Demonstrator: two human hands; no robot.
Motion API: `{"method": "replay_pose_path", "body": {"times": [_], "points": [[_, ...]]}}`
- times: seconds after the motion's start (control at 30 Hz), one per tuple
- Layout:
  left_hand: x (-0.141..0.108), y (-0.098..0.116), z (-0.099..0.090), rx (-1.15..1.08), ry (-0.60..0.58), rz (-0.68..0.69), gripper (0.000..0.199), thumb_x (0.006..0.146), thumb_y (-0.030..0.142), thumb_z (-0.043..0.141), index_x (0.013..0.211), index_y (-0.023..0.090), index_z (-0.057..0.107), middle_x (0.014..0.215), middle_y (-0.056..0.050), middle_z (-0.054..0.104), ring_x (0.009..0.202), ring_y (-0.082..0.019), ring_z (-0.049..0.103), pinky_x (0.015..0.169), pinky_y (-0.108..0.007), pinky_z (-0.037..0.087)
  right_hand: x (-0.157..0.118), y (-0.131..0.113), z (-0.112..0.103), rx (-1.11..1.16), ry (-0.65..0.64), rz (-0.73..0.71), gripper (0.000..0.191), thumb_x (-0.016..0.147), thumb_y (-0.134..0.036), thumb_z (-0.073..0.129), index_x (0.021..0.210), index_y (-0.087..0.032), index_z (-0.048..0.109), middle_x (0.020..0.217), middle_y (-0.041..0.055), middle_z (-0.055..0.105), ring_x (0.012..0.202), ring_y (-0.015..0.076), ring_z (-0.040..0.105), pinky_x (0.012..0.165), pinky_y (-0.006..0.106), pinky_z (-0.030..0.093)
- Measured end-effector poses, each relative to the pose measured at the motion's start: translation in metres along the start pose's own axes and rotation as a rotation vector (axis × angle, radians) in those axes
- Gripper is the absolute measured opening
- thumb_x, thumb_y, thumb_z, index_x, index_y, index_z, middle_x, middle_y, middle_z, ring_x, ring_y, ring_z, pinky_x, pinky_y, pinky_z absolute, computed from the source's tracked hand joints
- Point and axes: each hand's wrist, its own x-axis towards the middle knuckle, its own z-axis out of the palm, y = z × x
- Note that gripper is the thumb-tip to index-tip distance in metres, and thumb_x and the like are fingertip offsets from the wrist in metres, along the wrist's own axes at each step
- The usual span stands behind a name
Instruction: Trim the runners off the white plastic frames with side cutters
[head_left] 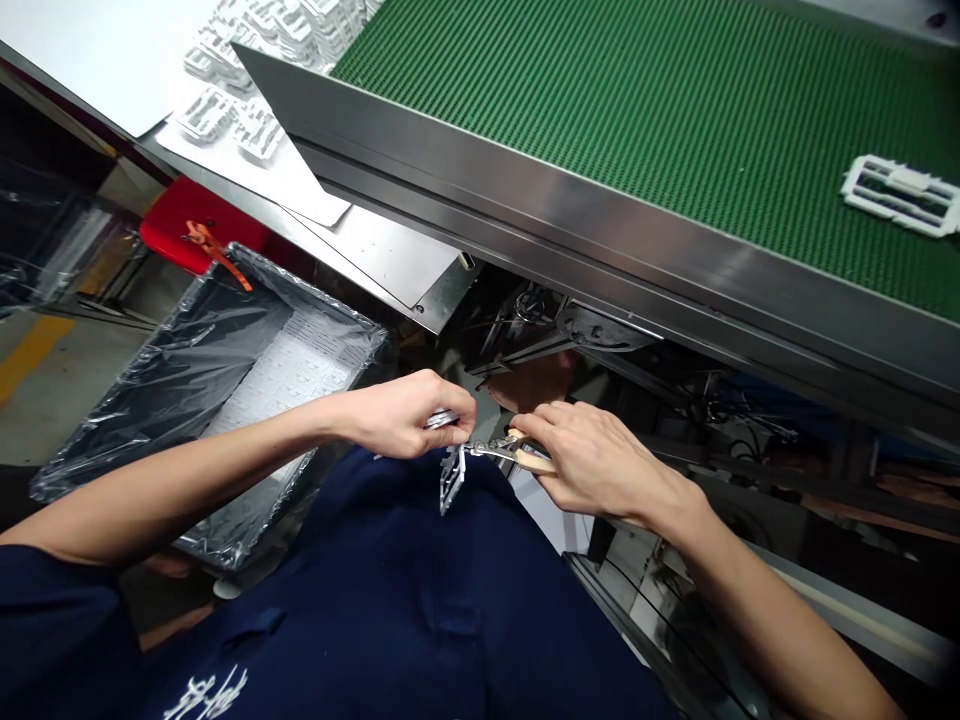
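Observation:
My left hand [420,412] is closed on a white plastic frame [451,482], which hangs down below the fingers in front of my dark blue shirt. Some white plastic also shows between thumb and forefinger, largely covered by the hand. In my right hand [600,455] are pliers-like nippers [534,461] with pale yellow handles. Their metal jaws point left and meet the upper end of the frame, close by my left fingertips. I cannot tell whether the jaws are closed on the plastic.
A green conveyor belt [600,120] with a metal side wall [480,160] runs ahead, carrying another white frame [900,195]. Stacked white frames [277,40] stand on the table at upper left. Below are a red stool [169,215] and a plastic-lined crate [150,400] containing white parts.

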Motion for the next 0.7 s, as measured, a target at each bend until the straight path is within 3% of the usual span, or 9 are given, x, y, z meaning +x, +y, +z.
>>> {"method": "replay_pose_path", "body": {"times": [0.33,0.57,0.7], "points": [[0.001,-0.003,0.005,-0.032,-0.016,-0.023,0.009,0.084,0.016,0.05,0.079,0.014,0.058,0.073,-0.001,0.059,0.063,-0.012,0.05,0.059,-0.023,0.035,0.007,0.001,-0.009,-0.034,-0.019,-0.047,0.007,0.076,-0.019,0.047,0.077,-0.02,0.054,0.066,0.0006,0.054,0.055,0.0129,0.048,0.052,0.028,0.022],[-0.002,-0.008,0.007,-0.095,0.034,-0.094,0.012,0.085,0.021,0.049,0.078,0.014,0.057,0.071,0.0,0.058,0.063,-0.012,0.05,0.059,-0.023,0.035,0.01,0.012,0.016,0.2,0.002,0.01,0.009,0.076,-0.017,0.048,0.073,-0.021,0.056,0.061,-0.001,0.056,0.052,0.0108,0.046,0.051,0.025,0.022],[-0.002,-0.01,0.009,-0.124,0.072,-0.12,0.014,0.085,0.024,0.05,0.078,0.014,0.057,0.071,0.0,0.057,0.063,-0.012,0.049,0.058,-0.022,0.035,0.005,0.01,0.037,0.442,0.094,0.183,0.015,0.083,-0.03,0.05,0.072,-0.02,0.053,0.057,-0.0027,0.052,0.051,0.0106,0.045,0.052,0.024,0.027]]}}
